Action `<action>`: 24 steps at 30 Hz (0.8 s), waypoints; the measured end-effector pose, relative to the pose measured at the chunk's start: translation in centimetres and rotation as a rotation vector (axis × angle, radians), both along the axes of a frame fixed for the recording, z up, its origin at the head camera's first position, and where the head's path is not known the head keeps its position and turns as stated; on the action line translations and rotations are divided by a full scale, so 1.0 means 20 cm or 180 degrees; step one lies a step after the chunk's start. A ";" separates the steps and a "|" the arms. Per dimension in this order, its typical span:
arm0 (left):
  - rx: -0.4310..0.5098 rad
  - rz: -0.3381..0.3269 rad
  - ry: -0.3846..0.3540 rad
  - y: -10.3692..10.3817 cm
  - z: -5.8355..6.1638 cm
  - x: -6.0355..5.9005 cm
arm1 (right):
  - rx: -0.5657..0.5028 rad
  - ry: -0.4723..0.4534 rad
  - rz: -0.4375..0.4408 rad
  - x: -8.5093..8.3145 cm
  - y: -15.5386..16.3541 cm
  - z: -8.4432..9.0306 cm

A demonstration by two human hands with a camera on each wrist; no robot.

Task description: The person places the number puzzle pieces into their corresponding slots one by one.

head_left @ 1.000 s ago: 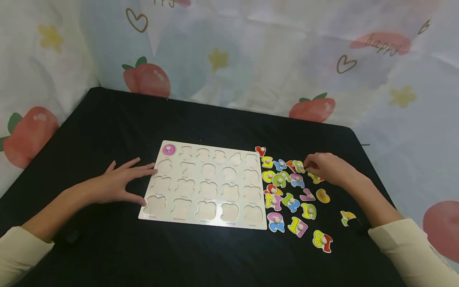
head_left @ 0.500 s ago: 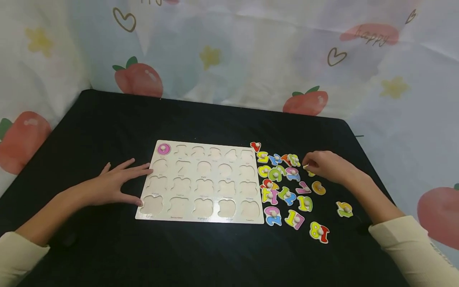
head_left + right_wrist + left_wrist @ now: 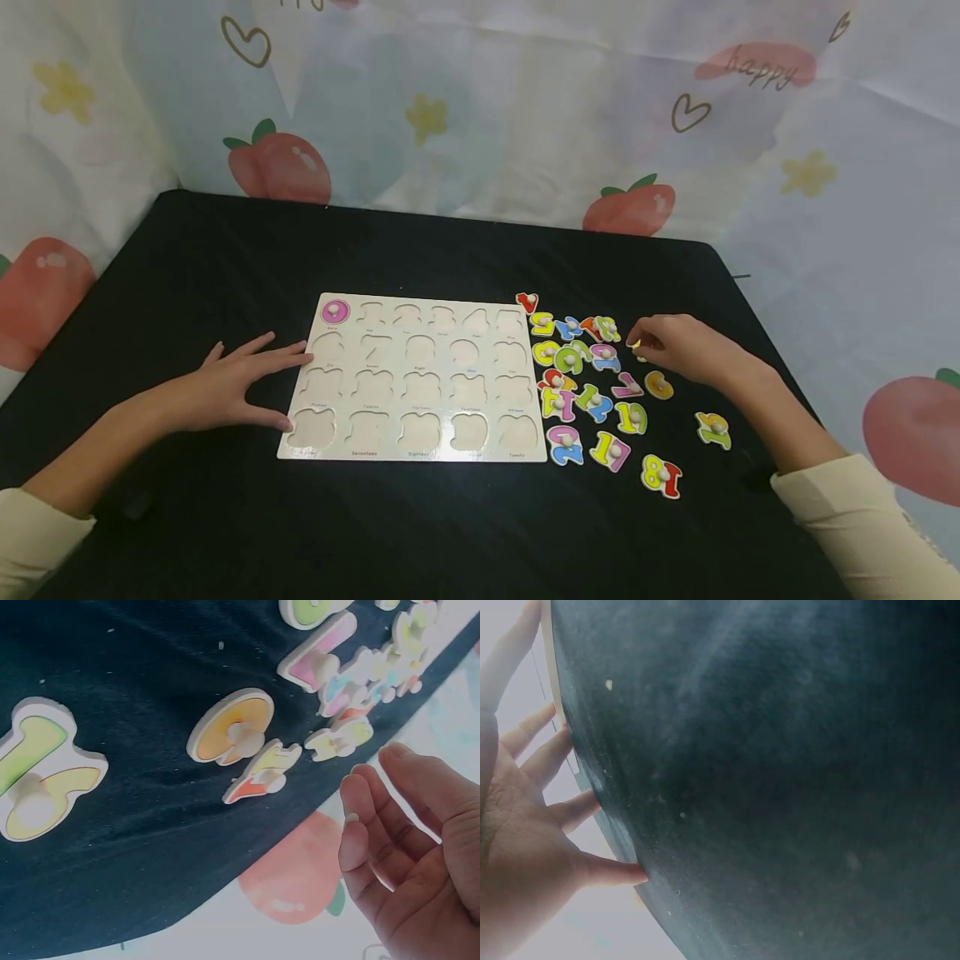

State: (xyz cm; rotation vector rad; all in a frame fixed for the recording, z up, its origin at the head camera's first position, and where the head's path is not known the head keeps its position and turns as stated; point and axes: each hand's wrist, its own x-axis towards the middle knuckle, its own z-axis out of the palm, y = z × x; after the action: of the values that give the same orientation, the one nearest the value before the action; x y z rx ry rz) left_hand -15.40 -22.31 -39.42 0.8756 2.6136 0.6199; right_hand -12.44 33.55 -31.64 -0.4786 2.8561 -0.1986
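**Picking a number piece for the peg puzzle**

A black cloth-covered table [image 3: 450,517] carries a pale wooden number puzzle board [image 3: 416,379] with rows of empty cut-outs; only the round pink zero piece [image 3: 334,311] sits in its top-left slot. Right of the board lies a scatter of bright wooden number pieces with white pegs [image 3: 592,392].

The left hand [image 3: 225,387] lies flat with fingers spread and straight, holding nothing, its fingertips touching the board's left edge. The right hand [image 3: 678,346] hovers at the far right of the scatter with fingers loosely curled and nothing gripped. Just under it lies a small yellow-and-red number piece [image 3: 264,774], beside an orange round piece [image 3: 231,727].

The step will likely go best if the fingers pinch the small piece's peg squarely and lift straight up, while the left hand presses the board steady.
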 end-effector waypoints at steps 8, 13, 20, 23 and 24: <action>-0.0015 0.0007 0.0030 0.00 0.00 0.00 | -0.0046 -0.0001 -0.0032 0.02 -0.02 0.02; -0.0026 0.0008 0.0020 0.00 -0.01 0.00 | -0.0056 0.0000 -0.0058 0.03 -0.01 0.01; -0.0030 0.0016 0.0013 0.00 -0.01 0.00 | -0.0052 0.0014 -0.0101 0.05 0.00 0.00; -0.0034 0.0018 0.0002 0.00 0.00 0.00 | -0.0062 0.0043 -0.0081 0.06 0.01 0.00; -0.0039 0.0019 0.0000 0.00 0.00 0.00 | -0.0074 0.0048 -0.0076 0.06 0.01 0.00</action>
State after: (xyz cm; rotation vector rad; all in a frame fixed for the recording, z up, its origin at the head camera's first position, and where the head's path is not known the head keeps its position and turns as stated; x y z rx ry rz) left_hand -15.33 -22.23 -39.38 0.8643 2.6184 0.6048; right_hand -11.27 33.83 -31.62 -0.4524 2.8782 -0.2339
